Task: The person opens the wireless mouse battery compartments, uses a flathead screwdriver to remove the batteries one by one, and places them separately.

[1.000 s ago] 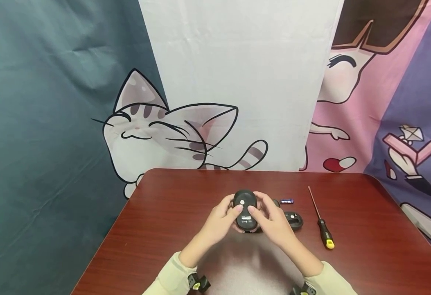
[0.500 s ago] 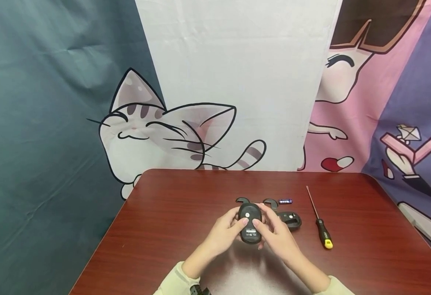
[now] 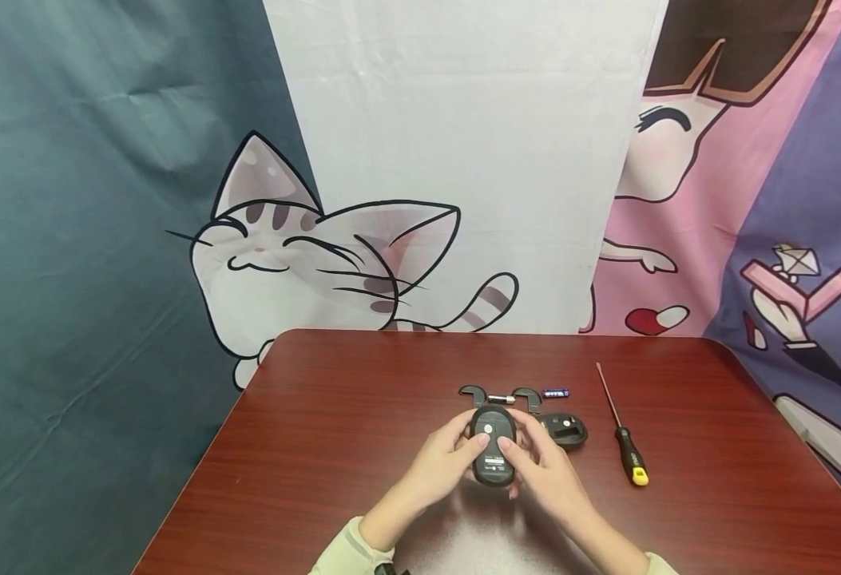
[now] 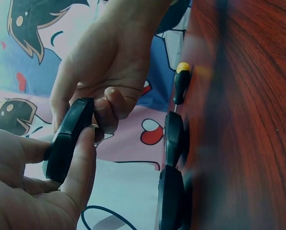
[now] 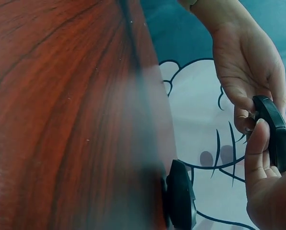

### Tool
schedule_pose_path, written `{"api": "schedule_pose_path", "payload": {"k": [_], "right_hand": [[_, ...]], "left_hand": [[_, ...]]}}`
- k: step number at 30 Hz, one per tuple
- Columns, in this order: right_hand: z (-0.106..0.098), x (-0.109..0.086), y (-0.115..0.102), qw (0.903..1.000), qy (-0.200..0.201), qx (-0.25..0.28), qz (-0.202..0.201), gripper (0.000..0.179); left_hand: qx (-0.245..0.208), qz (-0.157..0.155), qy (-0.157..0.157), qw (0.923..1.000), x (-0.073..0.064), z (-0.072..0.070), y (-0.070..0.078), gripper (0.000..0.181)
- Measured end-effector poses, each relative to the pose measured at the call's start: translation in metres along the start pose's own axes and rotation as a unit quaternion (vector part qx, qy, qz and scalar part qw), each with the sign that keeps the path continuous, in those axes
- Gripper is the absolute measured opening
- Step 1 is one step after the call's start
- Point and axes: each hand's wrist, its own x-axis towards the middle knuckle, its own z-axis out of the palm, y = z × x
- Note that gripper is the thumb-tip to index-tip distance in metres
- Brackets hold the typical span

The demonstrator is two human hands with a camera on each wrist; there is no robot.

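Note:
A black computer mouse (image 3: 493, 447) is held up over the table, its underside with a white label facing me. My left hand (image 3: 443, 459) grips one side, thumb on the underside. My right hand (image 3: 548, 463) grips the other side the same way; the fingers behind are mostly hidden. In the left wrist view the held mouse (image 4: 68, 139) appears edge-on between both hands. Behind the right hand, a second mouse (image 3: 565, 430) lies underside up with its battery bay uncovered. Another dark, mouse-like body (image 4: 171, 199) shows beside it in the left wrist view.
Two dark battery covers, one on the left (image 3: 474, 391) and one on the right (image 3: 528, 397), lie beyond the hands. A black-and-silver battery (image 3: 501, 399) lies between them, a blue battery (image 3: 555, 393) further right. A screwdriver (image 3: 631, 455) with a black-and-yellow handle lies at right.
Both hands have brought the mouse nearer to me and slightly to the right. The battery covers and the black-and-silver battery behind it have come into view.

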Motion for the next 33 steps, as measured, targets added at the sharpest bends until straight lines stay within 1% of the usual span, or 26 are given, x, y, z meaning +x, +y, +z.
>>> {"api": "schedule_pose_path", "payload": {"k": [3, 7, 10, 17, 21, 25, 28, 33], "right_hand": [[0.000, -0.002, 0.002, 0.9999, 0.003, 0.003, -0.010, 0.047], [0.000, -0.005, 0.003, 0.9997, 0.012, 0.008, -0.021, 0.047], [0.000, -0.006, 0.004, 0.9995, 0.022, 0.010, -0.023, 0.047], [0.000, -0.008, 0.005, 0.9990, 0.034, 0.005, -0.027, 0.046], [0.000, -0.008, 0.007, 0.9989, 0.035, -0.002, -0.031, 0.046], [0.000, -0.009, 0.007, 0.9986, 0.037, -0.006, -0.036, 0.045], [0.001, -0.009, 0.007, 0.9987, 0.037, -0.006, -0.035, 0.044], [0.003, -0.008, 0.007, 0.9987, 0.048, -0.007, -0.018, 0.041]], "left_hand": [[0.011, 0.000, 0.003, 0.9999, -0.001, 0.001, 0.000, 0.046], [0.000, -0.004, 0.002, 1.0000, 0.000, 0.003, 0.001, 0.045], [-0.005, -0.010, 0.007, 0.9999, 0.001, 0.004, 0.002, 0.042], [0.035, -0.013, 0.044, 0.9983, 0.006, 0.009, 0.005, 0.031], [0.034, -0.021, 0.056, 0.9976, 0.009, 0.012, 0.005, 0.027], [0.046, -0.024, 0.066, 0.9964, 0.012, 0.014, 0.005, 0.024], [0.053, -0.028, 0.073, 0.9955, 0.013, 0.015, 0.004, 0.023], [0.055, -0.037, 0.078, 0.9947, 0.015, 0.017, 0.004, 0.021]]}}
